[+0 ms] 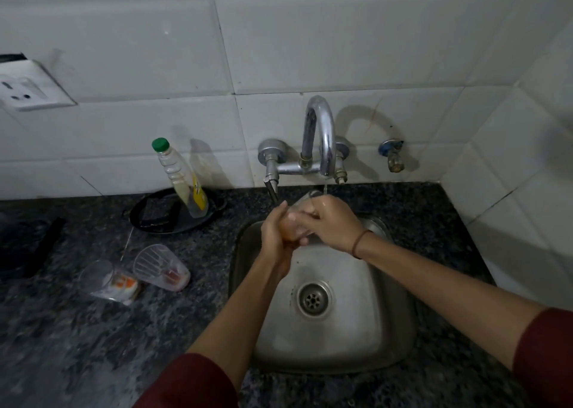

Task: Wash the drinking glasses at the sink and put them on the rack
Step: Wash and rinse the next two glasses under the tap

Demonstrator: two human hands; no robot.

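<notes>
Two unwashed glasses lie on their sides on the desk [77, 345] left of the sink: the outer glass [104, 279] and the inner glass [161, 266], both showing orange residue near the base. Behind them, a detergent bottle [181, 178] leans in a black tray [155, 221]. Over the sink [366, 339], the left grip [277, 232] is clamped round the lower part of the held glass [302, 210], where an orange tint shows. The glass is tilted, mouth up and away, its rim just beside the water stream [325, 188] from the tap [319, 134]. The right grip [331, 224] is wrapped over the glass from the other side, fingers curled on its wall. The step in hand appears to be rinsing and rubbing. Bring the mouth fully under the stream so water reaches the base. Turn the glass with the left grip while the right rubs the wall. Wet glass is likely slippery; keep it low over the basin. No rack is in view.
</notes>
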